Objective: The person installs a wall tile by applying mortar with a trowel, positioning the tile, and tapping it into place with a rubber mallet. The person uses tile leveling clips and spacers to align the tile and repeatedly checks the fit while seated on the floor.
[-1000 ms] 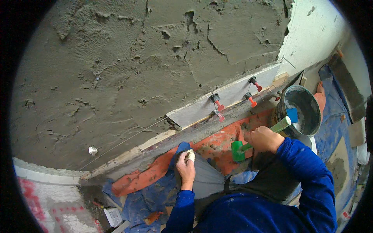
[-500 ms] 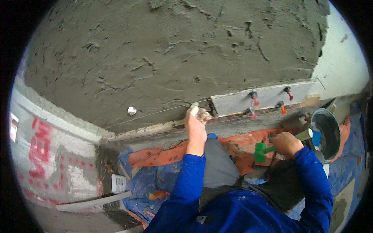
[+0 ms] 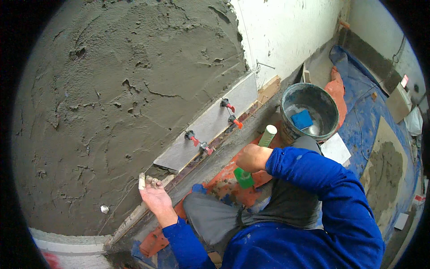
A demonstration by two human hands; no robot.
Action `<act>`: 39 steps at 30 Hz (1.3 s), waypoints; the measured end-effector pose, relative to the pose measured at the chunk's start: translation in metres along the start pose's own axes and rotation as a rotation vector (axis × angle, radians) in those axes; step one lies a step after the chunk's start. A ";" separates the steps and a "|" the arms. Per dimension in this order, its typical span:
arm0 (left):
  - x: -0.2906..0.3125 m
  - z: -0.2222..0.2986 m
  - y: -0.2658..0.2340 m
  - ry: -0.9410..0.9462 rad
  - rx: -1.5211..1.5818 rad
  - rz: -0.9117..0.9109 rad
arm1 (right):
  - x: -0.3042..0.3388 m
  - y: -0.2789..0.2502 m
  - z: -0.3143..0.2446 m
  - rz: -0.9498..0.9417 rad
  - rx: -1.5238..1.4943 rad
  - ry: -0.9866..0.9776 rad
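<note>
My right hand [image 3: 252,158] grips a rubber mallet [image 3: 244,178] with a green head and a pale green handle, held above my lap. My left hand [image 3: 154,197] is palm up beside the lower left end of a light grey tile strip [image 3: 210,127], its fingers half bent and apart, with nothing visible in them. One finger has a pale wrap. Several tile levelling clips [image 3: 228,105] with red or orange stems stick out of the strip. A thin string [image 3: 127,195] runs along the wet mortar close to my left hand.
Grey mortar [image 3: 103,112] covers the wall around the strip. A wooden batten [image 3: 268,89] runs under the tiles. At right stands a dark bucket [image 3: 289,121] with a blue sponge [image 3: 302,119] inside. Blue sheeting [image 3: 354,107] and a mortar-smeared board [image 3: 383,175] lie on the floor.
My view has swung to the right, bringing more of the bucket and floor into sight. The mallet stays in my right hand; my left hand remains by the tile's end, turned more palm up.
</note>
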State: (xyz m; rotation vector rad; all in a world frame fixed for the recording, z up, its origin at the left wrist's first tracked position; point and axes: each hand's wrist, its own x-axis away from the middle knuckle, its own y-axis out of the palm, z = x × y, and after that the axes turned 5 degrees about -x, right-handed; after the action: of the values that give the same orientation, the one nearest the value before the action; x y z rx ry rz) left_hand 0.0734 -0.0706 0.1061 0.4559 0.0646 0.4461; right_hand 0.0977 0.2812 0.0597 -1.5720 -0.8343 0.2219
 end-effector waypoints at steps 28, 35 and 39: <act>0.027 -0.040 0.037 0.153 -0.218 0.009 | 0.019 -0.026 0.002 -0.041 0.013 0.031; 0.024 -0.041 0.038 0.170 -0.248 -0.041 | 0.022 -0.022 0.004 -0.044 0.012 0.029; 0.020 -0.044 0.038 0.180 -0.266 -0.007 | 0.026 -0.016 0.007 -0.003 0.019 0.038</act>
State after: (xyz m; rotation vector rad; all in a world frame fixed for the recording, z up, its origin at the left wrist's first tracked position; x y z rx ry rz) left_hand 0.0689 -0.0134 0.0845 0.1534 0.1789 0.4805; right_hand 0.1060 0.3020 0.0814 -1.5528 -0.8031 0.1962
